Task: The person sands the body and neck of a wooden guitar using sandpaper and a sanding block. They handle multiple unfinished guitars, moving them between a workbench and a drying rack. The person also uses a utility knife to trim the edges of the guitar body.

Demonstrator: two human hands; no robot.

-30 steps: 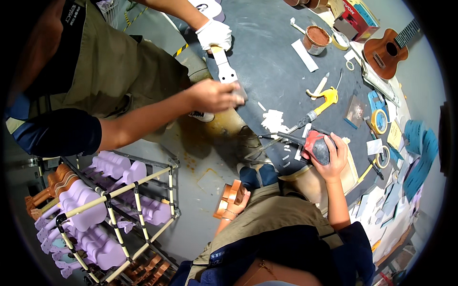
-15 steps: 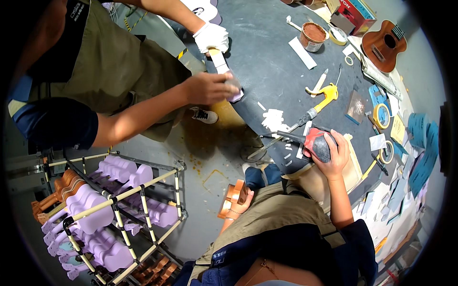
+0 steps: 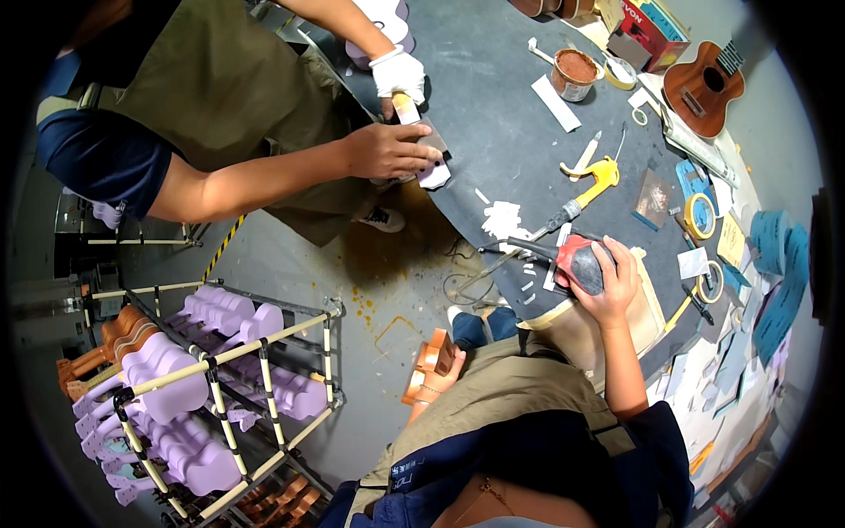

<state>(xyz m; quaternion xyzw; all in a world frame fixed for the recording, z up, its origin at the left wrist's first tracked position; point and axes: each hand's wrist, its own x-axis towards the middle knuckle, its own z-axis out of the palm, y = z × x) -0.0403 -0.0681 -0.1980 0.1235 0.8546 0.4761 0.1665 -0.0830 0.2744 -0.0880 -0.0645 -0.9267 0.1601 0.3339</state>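
Note:
My right hand (image 3: 613, 286) is wrapped over a red and black power sander (image 3: 579, 263) that lies near the table's front edge. A dark hose runs leftward from the sander. Low at my left side, beside my apron, my left hand (image 3: 453, 370) grips a brown wooden ukulele body (image 3: 431, 355); part of it and some fingers are hidden. A beige cloth-like pad (image 3: 607, 339) is under my right wrist. Just behind the sander lie white strips (image 3: 503, 222) and a yellow air blow gun (image 3: 602, 179).
Across the table's left edge, another person's gloved hand (image 3: 398, 75) and bare hand (image 3: 392, 151) work a block along a lilac instrument. A rack (image 3: 238, 363) of lilac and brown ukuleles stands at lower left. Tape rolls (image 3: 701, 216), a tub (image 3: 574, 74) and a ukulele (image 3: 704, 88) lie right and far.
The other person's bare hand has shifted slightly right along the lilac instrument, and their body has leaned. My two hands keep nearly the same place and hold.

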